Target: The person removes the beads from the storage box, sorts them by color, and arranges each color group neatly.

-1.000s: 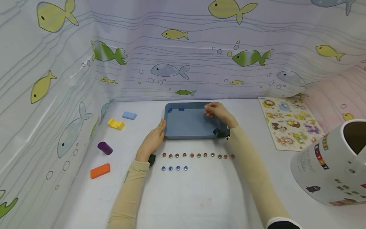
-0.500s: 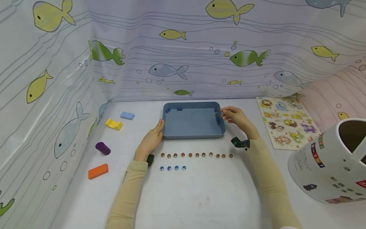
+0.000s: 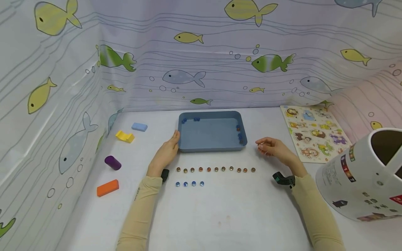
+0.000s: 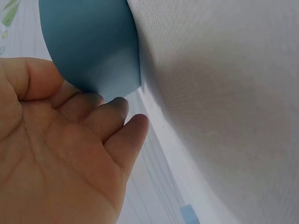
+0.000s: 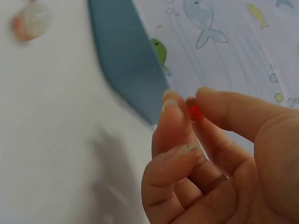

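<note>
My left hand (image 3: 165,153) rests its fingers against the left side of a shallow blue-grey tray (image 3: 211,150); in the left wrist view the fingertips (image 4: 138,122) are right at its outer wall. To the right of the tray, my right hand (image 3: 276,150) is held off its corner. Its thumb and fingers pinch a small translucent red bead (image 5: 194,111), seen in the right wrist view. Inside the tray, blue beads (image 3: 196,119) lie in the back left, and several blue and brown beads (image 3: 240,136) line the right wall.
In front of the tray run a row of amber-brown beads (image 3: 216,169) and a shorter row of blue ones (image 3: 193,183). Blocks in orange (image 3: 108,188), purple (image 3: 113,162), yellow (image 3: 125,136) and light blue (image 3: 139,127) lie left. At right are an animal picture board (image 3: 314,134) and a white container (image 3: 351,181).
My right hand has moved from over the tray's right part, out past its right edge, then nearer me. Beads along the right wall show now and have shifted toward the front. My left hand stays.
</note>
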